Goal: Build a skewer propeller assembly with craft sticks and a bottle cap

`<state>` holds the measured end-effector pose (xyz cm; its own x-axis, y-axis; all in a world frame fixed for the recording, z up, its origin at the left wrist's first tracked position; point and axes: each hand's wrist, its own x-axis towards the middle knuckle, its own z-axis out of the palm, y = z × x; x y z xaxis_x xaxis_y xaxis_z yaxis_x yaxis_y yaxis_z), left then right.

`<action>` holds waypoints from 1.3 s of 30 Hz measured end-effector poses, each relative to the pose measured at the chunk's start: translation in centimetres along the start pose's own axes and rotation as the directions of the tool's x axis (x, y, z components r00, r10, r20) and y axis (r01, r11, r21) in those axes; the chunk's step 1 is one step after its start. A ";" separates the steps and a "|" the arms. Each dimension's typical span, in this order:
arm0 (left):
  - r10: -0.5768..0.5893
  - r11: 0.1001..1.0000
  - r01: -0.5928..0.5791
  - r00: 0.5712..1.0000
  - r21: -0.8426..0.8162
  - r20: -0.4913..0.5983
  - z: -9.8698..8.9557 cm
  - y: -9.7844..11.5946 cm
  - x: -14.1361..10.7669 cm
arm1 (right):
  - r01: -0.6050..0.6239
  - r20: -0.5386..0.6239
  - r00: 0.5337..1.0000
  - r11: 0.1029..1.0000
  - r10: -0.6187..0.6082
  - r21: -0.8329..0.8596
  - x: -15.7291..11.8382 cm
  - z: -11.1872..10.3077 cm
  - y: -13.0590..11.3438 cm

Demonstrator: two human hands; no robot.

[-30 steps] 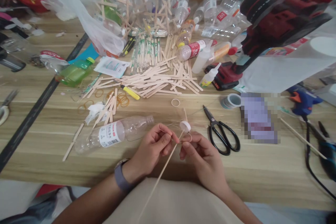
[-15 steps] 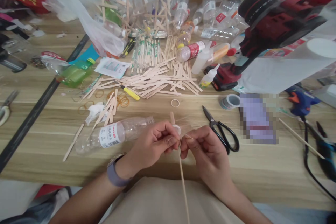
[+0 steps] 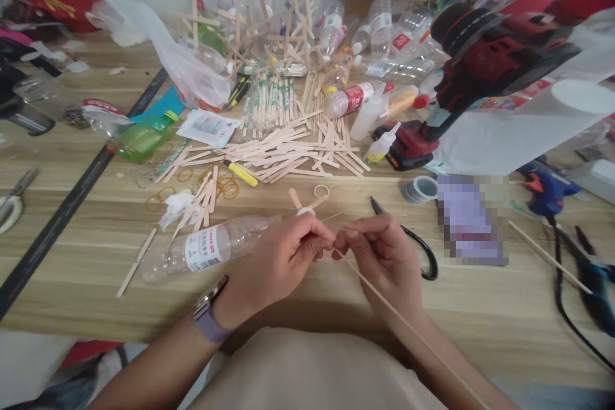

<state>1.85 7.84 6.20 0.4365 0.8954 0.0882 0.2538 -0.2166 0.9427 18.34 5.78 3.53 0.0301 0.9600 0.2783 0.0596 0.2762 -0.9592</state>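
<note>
My left hand [image 3: 283,256] is closed in a pinch around the end of a long thin wooden stick [image 3: 408,320], which slants down to the right across my right forearm. Beyond the left fingers, flat wooden craft-stick ends [image 3: 295,197] and a round white piece [image 3: 305,211] poke out; how they join the thin stick is hidden. My right hand [image 3: 384,256] pinches a thin pale strand [image 3: 346,229], its fingertips almost touching the left ones. A clear plastic bottle [image 3: 206,248] lies beside my left hand. Black-handled scissors [image 3: 425,253] lie partly behind my right hand.
Loose craft sticks [image 3: 278,150] lie in a heap ahead, with a yellow-handled tool [image 3: 242,173] and rubber bands [image 3: 228,186] near it. At right are a tape roll [image 3: 419,189], a glue gun [image 3: 548,186] and a red-black power tool [image 3: 461,70]. Plastic bottles [image 3: 379,25] crowd the back.
The thin stick has swung from nearly straight toward me to slanting down right. Its far-end craft sticks have tipped left, and my right hand covers more of the scissors.
</note>
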 end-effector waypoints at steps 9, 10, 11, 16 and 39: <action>-0.337 0.867 0.281 0.939 -0.411 -0.069 1.7 -0.8 0.5 | -0.032 0.019 0.999 0.997 0.033 -0.067 0.5 -0.9 0.7; -0.355 0.853 0.295 0.933 -0.430 -0.064 1.9 -0.9 0.4 | -0.040 0.027 0.999 0.997 0.042 -0.067 0.5 -1.0 0.7; -0.361 0.848 0.304 0.931 -0.434 -0.054 1.9 -1.0 0.2 | -0.048 0.038 0.998 0.997 0.051 -0.067 0.4 -1.0 0.6; -0.266 0.917 0.247 0.964 -0.312 -0.020 1.7 -0.6 -0.7 | -0.064 0.110 0.991 0.995 0.071 -0.070 0.6 -1.5 0.1; -0.024 0.992 0.039 0.992 0.116 -0.125 4.2 -3.1 -1.5 | -0.004 0.298 0.949 0.951 0.101 -0.310 -0.2 -4.4 2.3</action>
<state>4.10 5.55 1.80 0.3191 0.9419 0.1050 0.3692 -0.2256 0.9015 22.82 6.03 1.50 -0.2632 0.9526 0.1525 0.3660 0.2448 -0.8978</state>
